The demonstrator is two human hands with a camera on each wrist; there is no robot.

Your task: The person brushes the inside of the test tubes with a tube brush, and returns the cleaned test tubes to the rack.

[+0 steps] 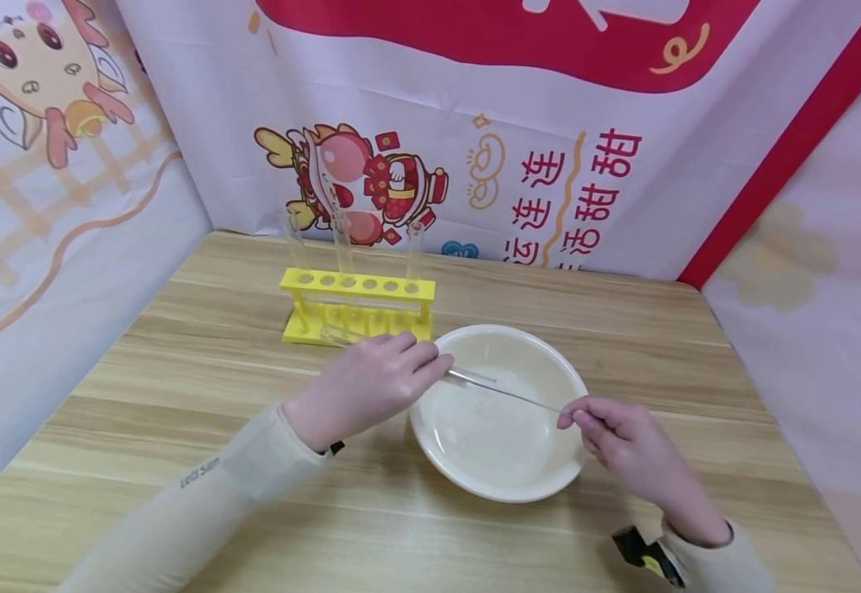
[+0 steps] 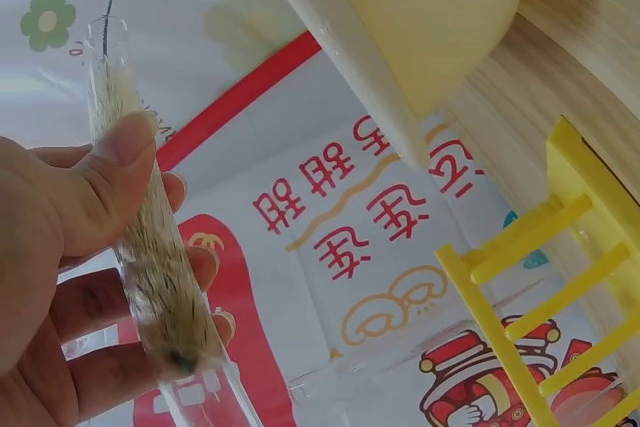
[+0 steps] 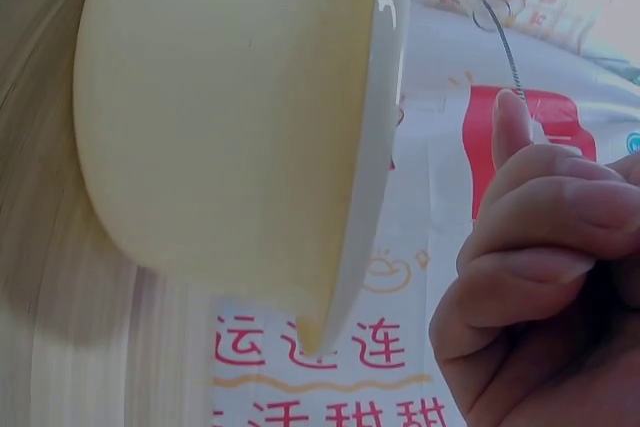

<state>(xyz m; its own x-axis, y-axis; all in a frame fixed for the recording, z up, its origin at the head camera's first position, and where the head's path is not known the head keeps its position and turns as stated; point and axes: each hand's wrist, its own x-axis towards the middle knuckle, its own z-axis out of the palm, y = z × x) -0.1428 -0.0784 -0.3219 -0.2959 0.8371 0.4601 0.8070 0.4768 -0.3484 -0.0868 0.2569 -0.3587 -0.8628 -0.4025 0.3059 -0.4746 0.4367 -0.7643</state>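
Observation:
My left hand (image 1: 371, 383) grips a clear glass test tube (image 2: 220, 402) over the left part of a cream bowl (image 1: 489, 449). Inside the tube sits a test tube brush (image 2: 168, 297), its pale bristles visible through the glass in the left wrist view. The brush's twisted wire handle (image 1: 515, 394) leaves the tube's mouth and slants down to the right across the bowl. At its far end, my right hand (image 1: 630, 445) pinches the wire near the bowl's right rim. Fingers of the right hand are curled in the right wrist view. The bowl's inside holds nothing I can make out.
Behind my left hand stands a yellow test tube rack (image 1: 359, 284) on the wood-grain table (image 1: 200, 354). Several holes line its top, and upright clear test tubes (image 1: 414, 255) stand in some. Printed cloth (image 1: 445, 107) hangs at the back and both sides.

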